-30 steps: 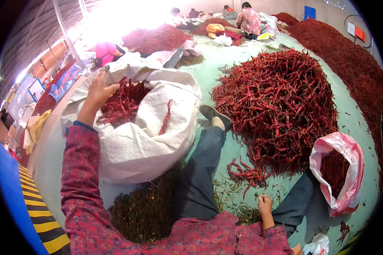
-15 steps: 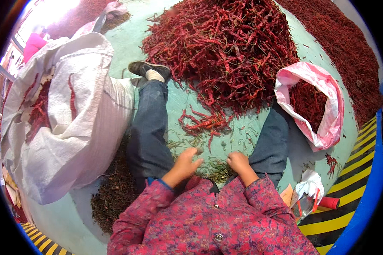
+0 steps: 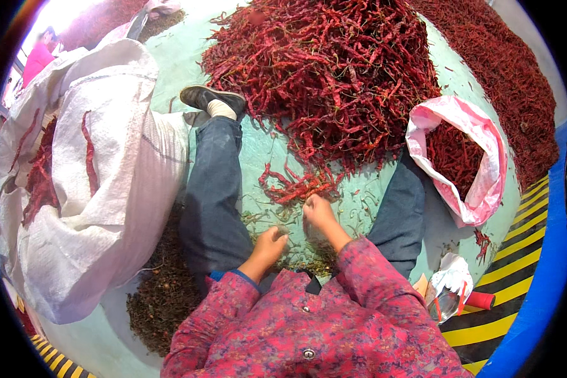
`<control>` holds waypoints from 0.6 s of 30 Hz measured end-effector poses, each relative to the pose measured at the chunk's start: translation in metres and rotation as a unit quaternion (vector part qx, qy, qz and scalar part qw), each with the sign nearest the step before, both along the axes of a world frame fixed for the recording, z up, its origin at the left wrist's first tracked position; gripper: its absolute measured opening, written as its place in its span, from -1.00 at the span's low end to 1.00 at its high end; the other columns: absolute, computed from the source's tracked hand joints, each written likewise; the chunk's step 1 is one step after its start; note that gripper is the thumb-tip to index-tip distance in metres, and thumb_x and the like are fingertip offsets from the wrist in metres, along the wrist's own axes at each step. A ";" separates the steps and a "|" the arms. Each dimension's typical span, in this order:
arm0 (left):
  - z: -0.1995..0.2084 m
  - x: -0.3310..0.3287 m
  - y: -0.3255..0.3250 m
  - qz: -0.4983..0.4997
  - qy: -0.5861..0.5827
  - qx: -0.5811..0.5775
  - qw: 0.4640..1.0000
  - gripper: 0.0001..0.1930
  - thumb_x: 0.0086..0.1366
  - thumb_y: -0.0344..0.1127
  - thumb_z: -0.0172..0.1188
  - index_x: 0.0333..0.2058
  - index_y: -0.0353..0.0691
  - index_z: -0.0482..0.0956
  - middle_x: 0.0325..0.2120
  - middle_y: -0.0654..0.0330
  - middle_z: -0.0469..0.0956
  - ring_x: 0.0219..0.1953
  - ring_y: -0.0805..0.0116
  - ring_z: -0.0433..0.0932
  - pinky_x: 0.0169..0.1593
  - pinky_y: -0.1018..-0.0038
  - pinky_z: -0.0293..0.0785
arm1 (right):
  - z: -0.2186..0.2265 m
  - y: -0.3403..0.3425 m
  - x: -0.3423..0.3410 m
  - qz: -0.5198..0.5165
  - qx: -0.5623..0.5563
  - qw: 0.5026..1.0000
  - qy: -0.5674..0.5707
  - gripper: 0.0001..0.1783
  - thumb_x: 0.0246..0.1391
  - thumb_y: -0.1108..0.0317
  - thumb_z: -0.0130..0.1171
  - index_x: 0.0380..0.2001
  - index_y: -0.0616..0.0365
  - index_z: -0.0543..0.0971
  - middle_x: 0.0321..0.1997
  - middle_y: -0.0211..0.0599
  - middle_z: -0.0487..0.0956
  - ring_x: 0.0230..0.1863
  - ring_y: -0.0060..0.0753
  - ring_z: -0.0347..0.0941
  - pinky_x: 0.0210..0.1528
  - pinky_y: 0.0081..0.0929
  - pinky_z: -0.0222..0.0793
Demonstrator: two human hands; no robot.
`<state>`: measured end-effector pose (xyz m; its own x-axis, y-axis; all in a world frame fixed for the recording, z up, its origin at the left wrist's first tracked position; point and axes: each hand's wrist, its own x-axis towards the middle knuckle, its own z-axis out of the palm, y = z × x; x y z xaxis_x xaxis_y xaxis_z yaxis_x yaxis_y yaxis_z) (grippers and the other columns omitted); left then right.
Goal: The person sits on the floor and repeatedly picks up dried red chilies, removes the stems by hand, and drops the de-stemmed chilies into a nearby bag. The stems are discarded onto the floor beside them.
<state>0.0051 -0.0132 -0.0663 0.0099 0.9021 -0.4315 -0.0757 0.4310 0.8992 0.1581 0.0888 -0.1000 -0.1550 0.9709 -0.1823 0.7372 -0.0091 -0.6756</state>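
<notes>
Between my legs a small cluster of dried red chili peppers point(image 3: 296, 184) lies at the near foot of a large chili heap point(image 3: 334, 69). My right hand point(image 3: 322, 216) reaches to the near edge of that cluster, fingertips pinched together against the peppers; whether one is caught between them is hidden. Closer to my body, my left hand point(image 3: 268, 248) is curled, thumb against the fingers, over loose green stems point(image 3: 318, 259). What it holds, if anything, cannot be made out. Both hands are slightly blurred.
A big white woven sack point(image 3: 116, 183) with chilies stands at my left, beside a pile of brown stems point(image 3: 160, 309). To my right are a pink-and-white sack point(image 3: 494, 165) of chilies, a clear container point(image 3: 447, 302) and a red cylinder point(image 3: 480, 300). A person in pink point(image 3: 38, 62) is at far left.
My right hand has moved forward and left from beside my right leg to the chili cluster. My left hand has shifted slightly toward me, its fingers now closed in. The view has tilted a little.
</notes>
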 end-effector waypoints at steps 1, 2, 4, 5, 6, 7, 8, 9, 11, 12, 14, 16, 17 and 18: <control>0.008 0.001 0.004 -0.024 0.030 0.028 0.999 -0.85 0.07 -0.41 -0.01 -0.38 -0.35 0.39 -0.56 0.24 0.42 -0.48 0.57 0.34 -0.41 0.57 0.29 | 0.001 -0.010 0.003 0.014 0.012 0.999 0.044 -0.82 -0.27 0.30 0.06 -0.56 0.17 0.40 -0.56 -0.09 0.45 -0.47 -0.14 0.40 -0.46 -0.31 0.28; 0.014 0.002 0.005 -0.046 0.062 0.054 0.996 -0.85 0.07 -0.40 -0.02 -0.38 -0.35 0.39 -0.55 0.23 0.42 -0.48 0.57 0.34 -0.41 0.57 0.29 | 0.012 -0.025 0.001 0.004 -0.043 0.995 0.085 -0.80 -0.28 0.31 0.07 -0.56 0.20 0.39 -0.63 -0.15 0.43 -0.58 -0.26 0.38 -0.50 -0.40 0.28; 0.006 0.004 0.005 -0.120 0.122 0.078 0.982 -0.84 0.09 -0.35 -0.05 -0.41 -0.34 0.37 -0.59 0.20 0.40 -0.52 0.53 0.33 -0.45 0.53 0.27 | 0.021 -0.055 0.000 -0.003 -0.146 0.962 0.230 -0.83 -0.18 0.31 0.04 -0.57 0.20 0.39 -0.67 -0.33 0.41 -0.66 -0.52 0.32 -0.62 -0.57 0.24; -0.008 0.006 0.001 -0.139 0.183 0.143 0.963 -0.82 0.10 -0.32 -0.05 -0.47 -0.36 0.34 -0.64 0.18 0.37 -0.56 0.49 0.30 -0.48 0.50 0.25 | 0.035 -0.063 -0.003 -0.022 -0.249 0.922 0.295 -0.84 -0.12 0.32 0.01 -0.56 0.20 0.39 -0.66 -0.39 0.41 -0.67 -0.58 0.31 -0.65 -0.63 0.22; -0.005 0.008 0.001 -0.143 0.172 0.140 0.965 -0.81 0.10 -0.31 -0.04 -0.50 -0.36 0.32 -0.66 0.16 0.34 -0.59 0.47 0.28 -0.50 0.49 0.23 | 0.046 -0.065 -0.004 -0.051 -0.277 0.901 0.329 -0.85 -0.10 0.33 -0.01 -0.56 0.19 0.39 -0.66 -0.41 0.40 -0.69 -0.61 0.28 -0.66 -0.67 0.19; -0.001 0.009 0.000 -0.148 0.160 0.136 0.966 -0.79 0.10 -0.30 -0.04 -0.52 -0.36 0.30 -0.69 0.14 0.31 -0.61 0.46 0.26 -0.52 0.48 0.21 | 0.055 -0.065 -0.005 -0.079 -0.304 0.878 0.362 -0.86 -0.08 0.34 -0.03 -0.56 0.18 0.39 -0.67 -0.43 0.39 -0.71 -0.65 0.25 -0.67 -0.70 0.17; 0.008 0.009 -0.001 -0.146 0.154 0.139 0.967 -0.79 0.10 -0.29 -0.04 -0.53 -0.36 0.29 -0.70 0.12 0.30 -0.63 0.44 0.24 -0.53 0.47 0.20 | 0.062 -0.065 -0.006 -0.107 -0.330 0.851 0.394 -0.87 -0.06 0.35 -0.05 -0.56 0.17 0.39 -0.67 -0.45 0.39 -0.72 -0.68 0.23 -0.68 -0.74 0.14; 0.018 0.009 -0.001 -0.143 0.148 0.141 0.968 -0.78 0.11 -0.28 -0.04 -0.54 -0.36 0.29 -0.71 0.11 0.28 -0.64 0.43 0.23 -0.54 0.46 0.19 | 0.063 -0.065 -0.005 -0.100 -0.332 0.850 0.396 -0.86 -0.05 0.34 -0.06 -0.56 0.18 0.40 -0.67 -0.45 0.38 -0.72 -0.68 0.23 -0.69 -0.73 0.15; 0.023 0.008 -0.002 -0.148 0.163 0.149 0.964 -0.77 0.11 -0.28 -0.04 -0.56 -0.36 0.29 -0.74 0.08 0.26 -0.67 0.41 0.20 -0.57 0.44 0.16 | 0.065 -0.063 -0.003 -0.085 -0.339 0.847 0.401 -0.83 -0.03 0.32 -0.07 -0.56 0.19 0.40 -0.69 -0.46 0.38 -0.72 -0.68 0.24 -0.70 -0.71 0.15; 0.023 0.006 -0.003 -0.156 0.183 0.156 0.958 -0.76 0.11 -0.28 -0.04 -0.57 -0.36 0.29 -0.74 0.07 0.24 -0.68 0.40 0.18 -0.58 0.43 0.15 | 0.062 -0.065 -0.002 -0.063 -0.320 0.867 0.377 -0.82 -0.03 0.32 -0.06 -0.57 0.19 0.40 -0.70 -0.47 0.37 -0.72 -0.69 0.23 -0.70 -0.71 0.15; 0.022 0.006 -0.005 -0.155 0.196 0.159 0.955 -0.76 0.11 -0.28 -0.04 -0.60 -0.36 0.29 -0.76 0.06 0.23 -0.70 0.39 0.17 -0.59 0.42 0.14 | 0.055 -0.069 -0.003 -0.019 -0.282 0.902 0.327 -0.81 -0.03 0.31 -0.05 -0.59 0.20 0.41 -0.71 -0.49 0.35 -0.72 -0.71 0.22 -0.70 -0.72 0.14; 0.020 0.006 -0.004 -0.139 0.181 0.154 0.961 -0.75 0.11 -0.29 -0.04 -0.62 -0.35 0.29 -0.76 0.06 0.23 -0.70 0.39 0.16 -0.60 0.42 0.14 | 0.053 -0.072 -0.005 -0.024 -0.228 0.922 0.312 -0.81 -0.04 0.31 -0.03 -0.60 0.19 0.41 -0.72 -0.50 0.34 -0.72 -0.72 0.21 -0.70 -0.73 0.12; 0.018 0.005 -0.004 -0.139 0.189 0.149 0.961 -0.76 0.10 -0.30 -0.03 -0.62 -0.35 0.29 -0.75 0.05 0.24 -0.70 0.36 0.18 -0.59 0.41 0.15 | 0.054 -0.072 -0.007 -0.026 -0.200 0.931 0.305 -0.80 -0.04 0.30 -0.03 -0.60 0.19 0.41 -0.73 -0.50 0.34 -0.73 -0.73 0.20 -0.70 -0.74 0.12; 0.014 0.005 -0.005 -0.139 0.197 0.143 0.960 -0.77 0.09 -0.30 -0.02 -0.62 -0.34 0.30 -0.75 0.04 0.25 -0.70 0.33 0.21 -0.59 0.41 0.15 | 0.056 -0.073 -0.009 -0.033 -0.207 0.924 0.318 -0.79 -0.03 0.30 -0.04 -0.61 0.19 0.40 -0.73 -0.50 0.34 -0.73 -0.72 0.20 -0.70 -0.73 0.11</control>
